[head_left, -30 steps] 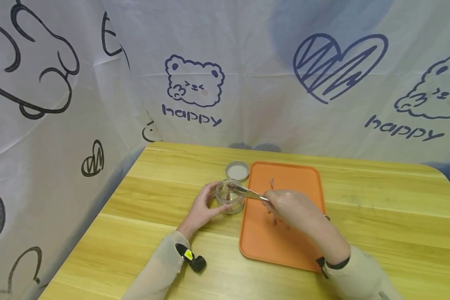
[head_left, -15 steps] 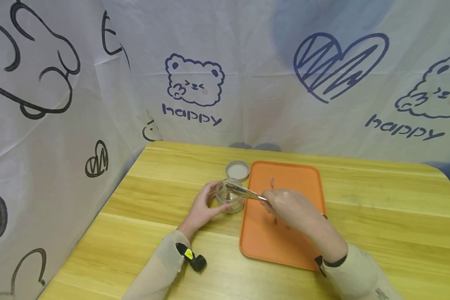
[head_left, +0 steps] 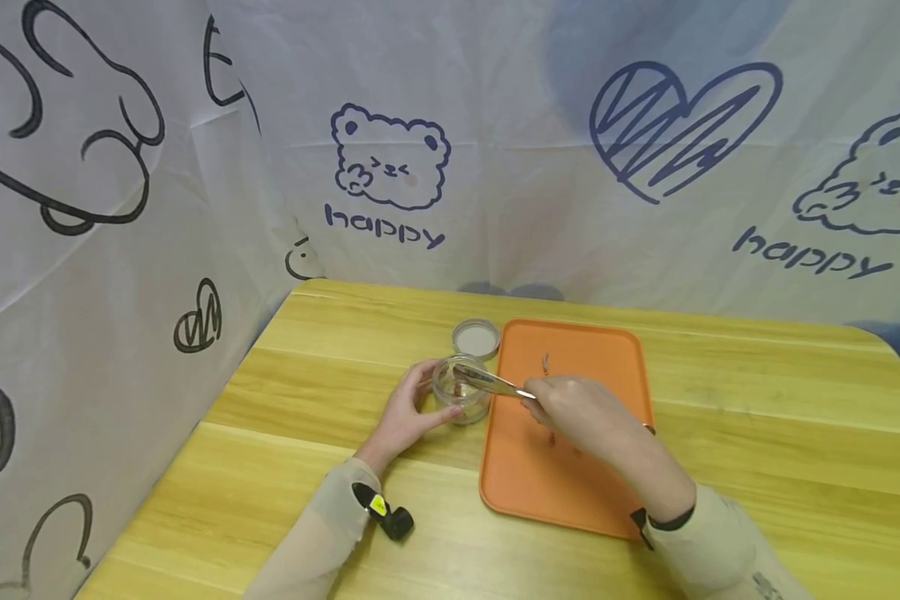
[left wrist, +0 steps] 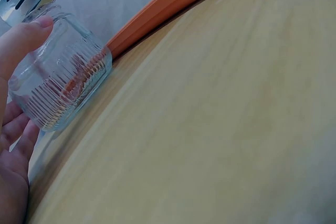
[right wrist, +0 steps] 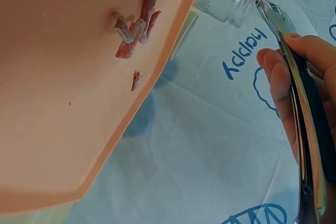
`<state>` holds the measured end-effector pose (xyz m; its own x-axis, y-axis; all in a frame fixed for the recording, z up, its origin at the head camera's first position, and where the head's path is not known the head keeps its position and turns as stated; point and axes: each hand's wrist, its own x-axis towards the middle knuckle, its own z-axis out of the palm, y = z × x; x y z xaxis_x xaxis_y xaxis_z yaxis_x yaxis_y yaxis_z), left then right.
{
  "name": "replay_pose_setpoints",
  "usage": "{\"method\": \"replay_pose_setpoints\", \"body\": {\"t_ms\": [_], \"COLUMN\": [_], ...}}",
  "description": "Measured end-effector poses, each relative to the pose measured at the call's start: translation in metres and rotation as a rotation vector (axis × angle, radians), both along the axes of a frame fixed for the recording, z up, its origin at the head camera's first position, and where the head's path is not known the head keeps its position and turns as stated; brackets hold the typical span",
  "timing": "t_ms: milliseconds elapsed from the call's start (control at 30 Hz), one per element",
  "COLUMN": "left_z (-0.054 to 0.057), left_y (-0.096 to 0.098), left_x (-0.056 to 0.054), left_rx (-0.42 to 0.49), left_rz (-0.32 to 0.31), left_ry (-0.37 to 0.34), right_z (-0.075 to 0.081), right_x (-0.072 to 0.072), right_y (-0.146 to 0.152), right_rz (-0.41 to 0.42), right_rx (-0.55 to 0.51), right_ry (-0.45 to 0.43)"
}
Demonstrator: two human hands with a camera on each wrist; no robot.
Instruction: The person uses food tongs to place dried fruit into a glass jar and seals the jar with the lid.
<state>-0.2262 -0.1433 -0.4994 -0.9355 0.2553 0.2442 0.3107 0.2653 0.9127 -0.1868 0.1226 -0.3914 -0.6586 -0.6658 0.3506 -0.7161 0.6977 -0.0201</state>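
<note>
My left hand (head_left: 399, 421) holds a clear ribbed glass jar (left wrist: 79, 72), thumb on the near side and fingers round the far side. Reddish pieces (left wrist: 79, 82) show through the jar's wall; their kind is hard to tell. In my right hand (head_left: 581, 410) are metal tongs (head_left: 501, 384), with their slotted tips (right wrist: 277, 17) at the jar's open mouth. Whether the tips pinch anything cannot be seen. Several whitish-dusted, reddish-brown dried strips (right wrist: 139, 35) lie on the orange tray (head_left: 521, 492), partly hidden under my right hand in the head view.
The jar's round lid (head_left: 476, 339) lies on the wooden table (head_left: 345, 358) just behind the jar, close to the tray's left edge. A white cloth with drawings (head_left: 510, 208) hangs behind the table. A smaller crumb (right wrist: 136, 80) lies near the tray's edge.
The hands, jar and tongs keep nearly the same places, with the tong tips staying at the jar mouth. The head view shifts very slightly.
</note>
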Motion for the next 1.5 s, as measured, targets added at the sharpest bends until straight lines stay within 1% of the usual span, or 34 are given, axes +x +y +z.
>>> {"method": "replay_pose_setpoints", "body": {"t_ms": [233,400,600,800,867,1033,1100,1167,1233,1300,1500], "left_z": [0.001,0.002,0.003,0.003,0.005,0.027,0.034,0.035,0.036,0.035,0.006], "left_y": [0.001,0.002,0.003,0.003,0.003,0.005,0.006,0.006,0.006,0.005,0.001], "left_x": [-0.001,0.0,0.0,-0.001,0.0,0.011,0.015,0.016,0.016,0.016,0.002], "left_rx": [-0.01,-0.012,0.008,0.014,0.01,-0.013,-0.01,-0.01,-0.007,-0.007,0.003], "left_rz": [0.002,0.0,-0.009,-0.018,-0.024,-0.039,-0.042,-0.039,-0.035,-0.032,-0.016], "left_ry": [0.001,-0.002,-0.001,-0.014,-0.023,-0.04,-0.037,-0.032,-0.027,-0.025,-0.005], "right_z": [0.001,0.003,0.002,-0.007,-0.011,-0.019,-0.022,-0.025,-0.027,-0.03,-0.034], "right_x": [0.001,0.007,0.019,0.027,0.031,0.039,0.042,0.044,0.045,0.045,0.047], "right_y": [0.003,0.012,0.033,0.061,0.07,0.091,0.098,0.104,0.11,0.114,0.121], "right_rz": [0.004,-0.003,-0.016,-0.021,-0.027,-0.06,-0.078,-0.092,-0.08,-0.055,-0.022], "right_rx": [-0.023,-0.065,-0.107,-0.137,-0.146,-0.153,-0.144,-0.137,-0.143,-0.157,-0.16], "right_ry": [-0.006,-0.024,-0.044,-0.013,0.009,0.026,0.008,-0.002,0.003,0.012,-0.002]}}
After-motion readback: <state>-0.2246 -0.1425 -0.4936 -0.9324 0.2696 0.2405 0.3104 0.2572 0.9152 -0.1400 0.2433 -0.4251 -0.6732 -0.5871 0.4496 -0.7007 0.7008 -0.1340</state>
